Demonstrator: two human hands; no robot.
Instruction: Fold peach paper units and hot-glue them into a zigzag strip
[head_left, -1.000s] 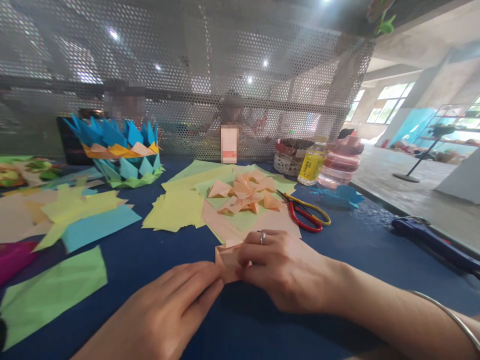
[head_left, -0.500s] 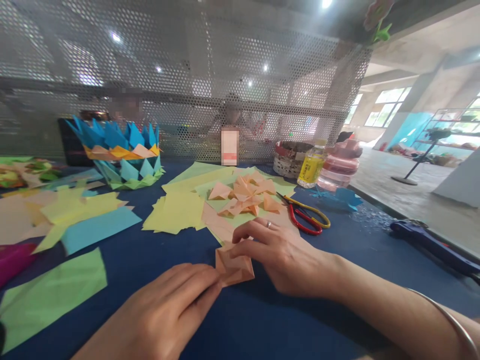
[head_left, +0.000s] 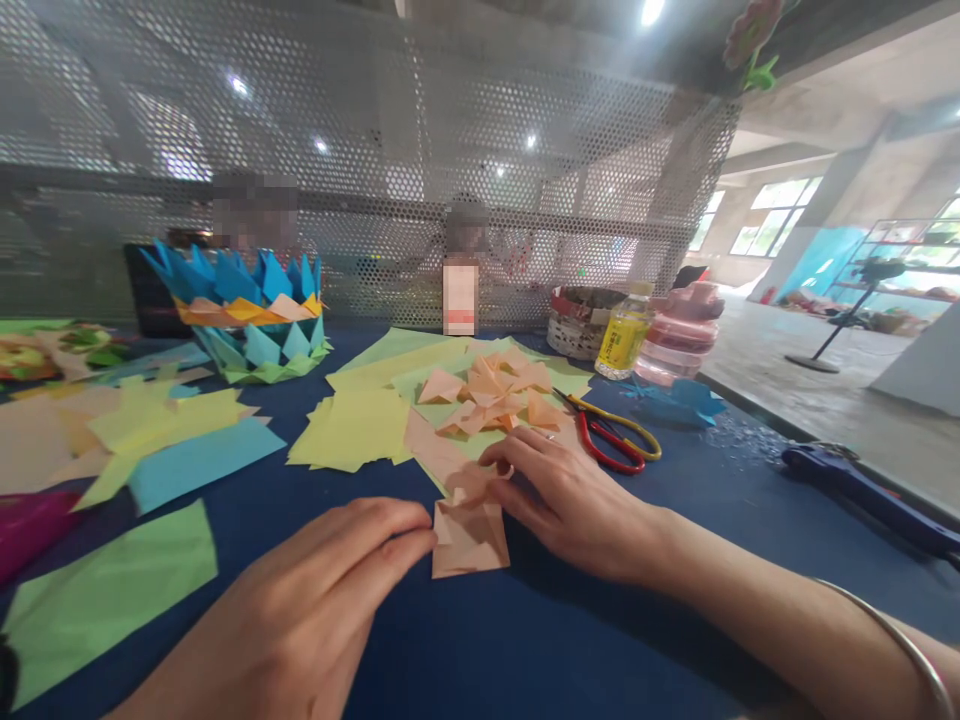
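Observation:
A folded peach paper piece [head_left: 470,537] lies on the dark blue table [head_left: 525,640] between my hands. My left hand [head_left: 315,600] rests flat, its fingertips pressing on the piece's left edge. My right hand [head_left: 566,495], with a ring on one finger, pinches the piece's upper corner between thumb and fingers. Just beyond lies a pile of folded peach pieces [head_left: 495,392] on pale green and yellow sheets [head_left: 352,425].
Red and yellow scissors [head_left: 611,435] lie right of the pile. A blue and orange folded paper basket [head_left: 244,310] stands at back left, loose coloured sheets [head_left: 150,450] on the left. A yellow bottle [head_left: 624,342], woven basket [head_left: 581,318] and perforated metal screen [head_left: 450,170] are behind.
My right hand slid from on top of the peach piece to its upper corner, uncovering it. The piece now lies opened flatter on the table. My left hand barely moved.

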